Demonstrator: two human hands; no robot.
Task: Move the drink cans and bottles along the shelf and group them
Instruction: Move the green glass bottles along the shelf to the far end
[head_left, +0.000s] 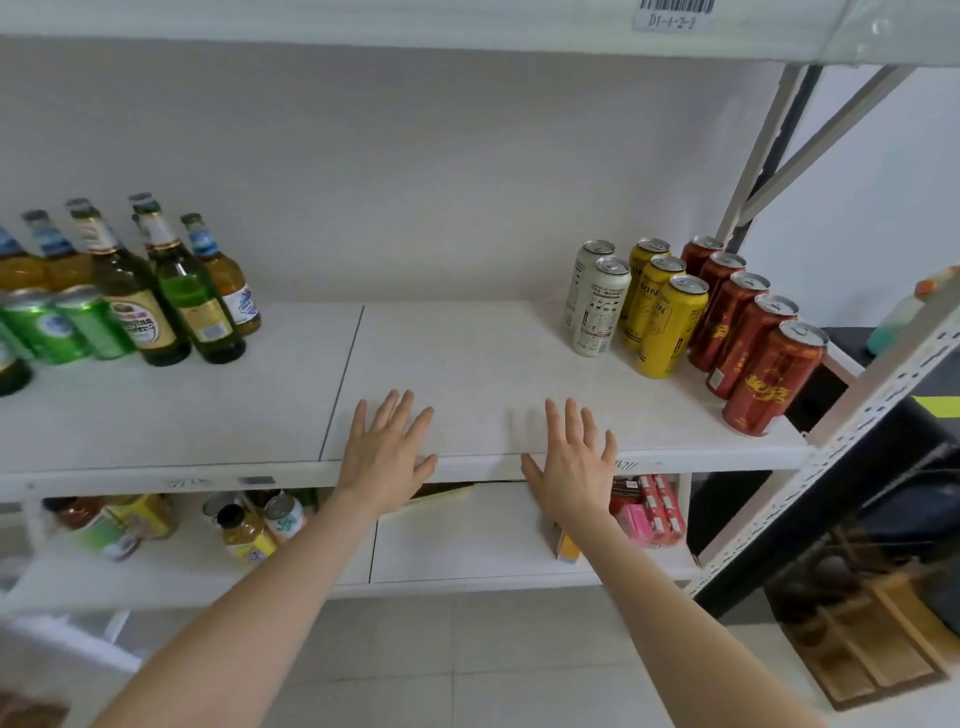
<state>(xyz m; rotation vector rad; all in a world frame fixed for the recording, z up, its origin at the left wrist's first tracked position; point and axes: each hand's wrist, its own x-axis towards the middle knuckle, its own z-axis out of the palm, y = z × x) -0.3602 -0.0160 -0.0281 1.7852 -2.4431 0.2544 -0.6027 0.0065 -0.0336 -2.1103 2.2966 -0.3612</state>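
White shelf (467, 364): red cans (769, 379), yellow cans (665, 327) and white cans (597, 306) are grouped at its right end, beer bottles (171, 296) and green cans (62, 325) at its left. Left grip (387, 452) and right grip (574, 462) are spread at the front edge.

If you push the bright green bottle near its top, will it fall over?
Probably: the bright green bottle is tall on a narrow base, so a high push likely tips it. It looks like glass, so it might break. The amber bottle beside it could topple too.
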